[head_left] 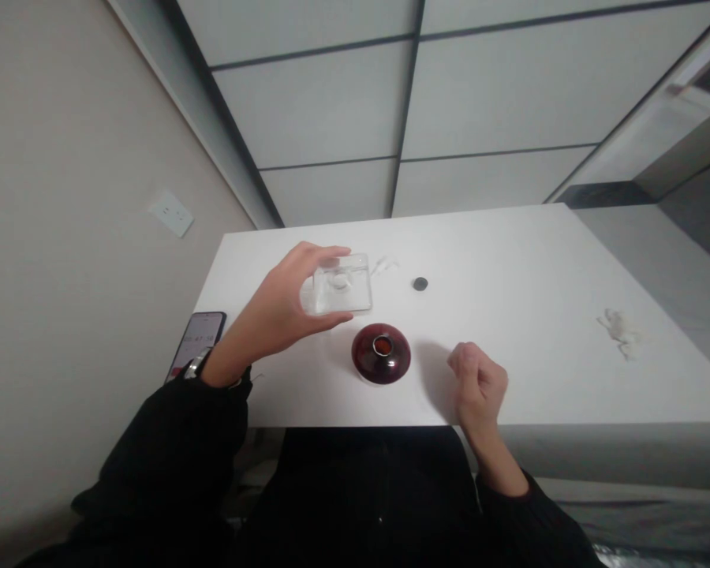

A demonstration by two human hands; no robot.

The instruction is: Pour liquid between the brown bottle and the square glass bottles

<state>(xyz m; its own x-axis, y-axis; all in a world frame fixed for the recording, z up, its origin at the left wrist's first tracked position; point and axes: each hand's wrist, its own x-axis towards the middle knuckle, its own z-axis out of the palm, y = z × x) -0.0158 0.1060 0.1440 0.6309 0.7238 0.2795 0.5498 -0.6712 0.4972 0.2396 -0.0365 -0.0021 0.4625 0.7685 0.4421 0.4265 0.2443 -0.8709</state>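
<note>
My left hand (296,296) grips a clear square plastic box (349,288) by two opposite sides, thumb on the near side and fingers on the far one. The box is above the white table (509,268); whether it touches the top I cannot tell. Just nearer to me and to its right sits a glossy dark red round piece (367,359), bowl-like, with a pale-rimmed ring at its centre. To the right of that, my right hand (479,383) is closed in a fist near the table's front edge. Its curled fingers hide whatever may be inside.
A small dark disc (420,284) lies beyond the red piece. A phone (198,339) lies at the left edge, partly behind my left wrist. Whitish crumpled scraps (621,331) lie far right, with thin pale strands (384,265) behind the box. A wall flanks the left side.
</note>
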